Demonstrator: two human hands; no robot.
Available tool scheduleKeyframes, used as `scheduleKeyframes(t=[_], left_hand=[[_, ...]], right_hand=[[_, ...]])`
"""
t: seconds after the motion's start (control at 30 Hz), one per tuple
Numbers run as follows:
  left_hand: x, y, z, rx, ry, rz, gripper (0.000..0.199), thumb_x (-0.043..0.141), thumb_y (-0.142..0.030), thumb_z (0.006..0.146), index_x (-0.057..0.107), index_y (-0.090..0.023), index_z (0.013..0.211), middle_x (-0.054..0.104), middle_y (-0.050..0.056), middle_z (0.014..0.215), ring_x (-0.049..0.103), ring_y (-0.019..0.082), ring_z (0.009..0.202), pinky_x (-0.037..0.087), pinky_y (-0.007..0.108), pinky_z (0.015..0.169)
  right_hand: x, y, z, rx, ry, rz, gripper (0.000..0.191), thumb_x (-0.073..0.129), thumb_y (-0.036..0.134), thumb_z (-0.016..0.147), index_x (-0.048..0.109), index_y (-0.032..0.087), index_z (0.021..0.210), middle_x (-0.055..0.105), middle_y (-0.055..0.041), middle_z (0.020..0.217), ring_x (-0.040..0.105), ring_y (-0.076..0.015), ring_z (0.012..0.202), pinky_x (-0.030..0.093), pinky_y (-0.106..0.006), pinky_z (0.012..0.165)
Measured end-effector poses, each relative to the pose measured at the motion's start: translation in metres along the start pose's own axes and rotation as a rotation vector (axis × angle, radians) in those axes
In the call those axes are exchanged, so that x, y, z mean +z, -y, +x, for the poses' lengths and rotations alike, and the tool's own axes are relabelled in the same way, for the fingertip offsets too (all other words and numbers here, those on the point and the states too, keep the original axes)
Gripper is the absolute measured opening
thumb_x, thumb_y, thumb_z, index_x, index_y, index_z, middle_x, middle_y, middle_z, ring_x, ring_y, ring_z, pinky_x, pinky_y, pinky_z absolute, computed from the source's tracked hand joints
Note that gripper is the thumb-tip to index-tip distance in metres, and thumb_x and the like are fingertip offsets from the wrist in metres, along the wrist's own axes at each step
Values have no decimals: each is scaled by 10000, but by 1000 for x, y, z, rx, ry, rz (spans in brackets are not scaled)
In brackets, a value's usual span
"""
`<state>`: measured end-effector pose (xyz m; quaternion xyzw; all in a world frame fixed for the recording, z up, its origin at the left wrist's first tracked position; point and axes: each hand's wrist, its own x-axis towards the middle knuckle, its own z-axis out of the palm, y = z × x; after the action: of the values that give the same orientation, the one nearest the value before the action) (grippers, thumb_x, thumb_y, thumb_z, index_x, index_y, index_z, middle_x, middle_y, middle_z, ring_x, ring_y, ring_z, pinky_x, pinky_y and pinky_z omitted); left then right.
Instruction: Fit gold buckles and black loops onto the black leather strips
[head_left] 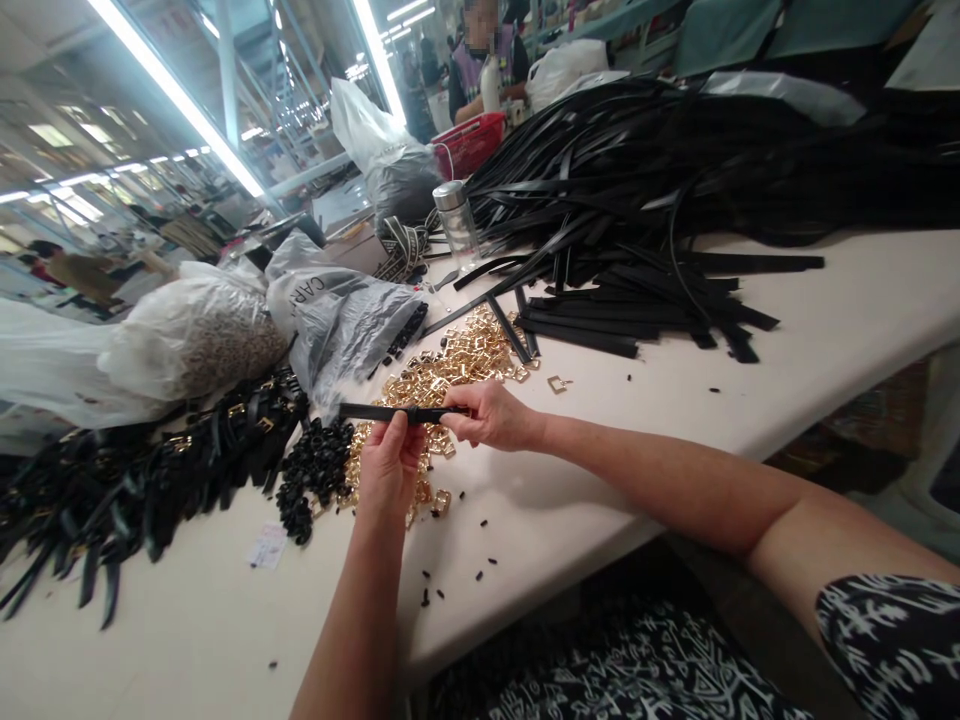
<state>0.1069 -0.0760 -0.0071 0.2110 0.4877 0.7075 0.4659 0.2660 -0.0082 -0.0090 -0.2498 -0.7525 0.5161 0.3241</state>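
Both hands hold one short black strap (367, 411) level above the table. My left hand (391, 455) pinches it near the middle, thumb on top, where a small black loop (412, 413) seems to sit around the strap. At the strap's right end, my right hand (491, 416) has its fingers closed; what lies inside them is mostly hidden. Beneath and behind the hands spreads a pile of gold buckles (465, 352). A heap of small black loops (315, 462) lies just left of my left hand.
Finished-looking black straps with buckles (150, 480) are heaped at left. Long black strips (600, 170) cover the table's back right. Plastic bags (337, 310), a glass bottle (459, 230) and a red basket (471, 145) stand behind. A person (487, 70) sits across. The white table's edge (600, 545) runs before me.
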Motion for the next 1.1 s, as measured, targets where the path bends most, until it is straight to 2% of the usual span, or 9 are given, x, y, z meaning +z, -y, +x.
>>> scheduleKeyframes(t=[0.1,0.3,0.47,0.67,0.93,1.1], left_hand=[[2,3,-4,15,18,4,365,908,-292,472,680,-155,722,714,-5,701,654,79,578,534,164,605],[2,12,-6,89,67,56,294,868,-277,560,718,-157,783,739,30,773,683,114,643,551,211,654],[4,13,-4,16,50,22,290,870,-286,545,700,-139,727,718,18,708,648,80,585,528,177,616],[6,12,-6,-33,31,1,313,878,-283,514,684,-136,710,696,7,661,619,69,536,514,178,587],[3,15,-4,-31,84,14,291,869,-295,543,703,-142,727,706,13,702,608,64,563,496,167,585],[10,18,-9,-52,145,-110,279,858,-310,560,701,-154,731,696,19,742,615,81,628,486,200,647]], right_hand=[[1,1,0,10,-22,-42,128,540,215,823,535,160,708,573,40,551,551,-80,447,384,-176,442],[4,0,0,5,-45,-69,150,544,228,839,537,157,706,566,49,554,521,-63,451,370,-171,456],[6,1,0,8,-53,-94,154,546,213,839,540,158,695,560,54,538,485,-53,442,342,-169,447],[4,3,-1,33,-19,-70,189,531,260,866,517,170,700,582,42,542,541,-73,445,376,-176,451],[2,2,-2,9,36,-5,247,521,356,885,551,164,733,621,10,561,570,-99,460,443,-209,505],[3,6,-1,51,7,37,329,509,431,893,540,178,685,605,0,545,555,-101,462,442,-221,494]])
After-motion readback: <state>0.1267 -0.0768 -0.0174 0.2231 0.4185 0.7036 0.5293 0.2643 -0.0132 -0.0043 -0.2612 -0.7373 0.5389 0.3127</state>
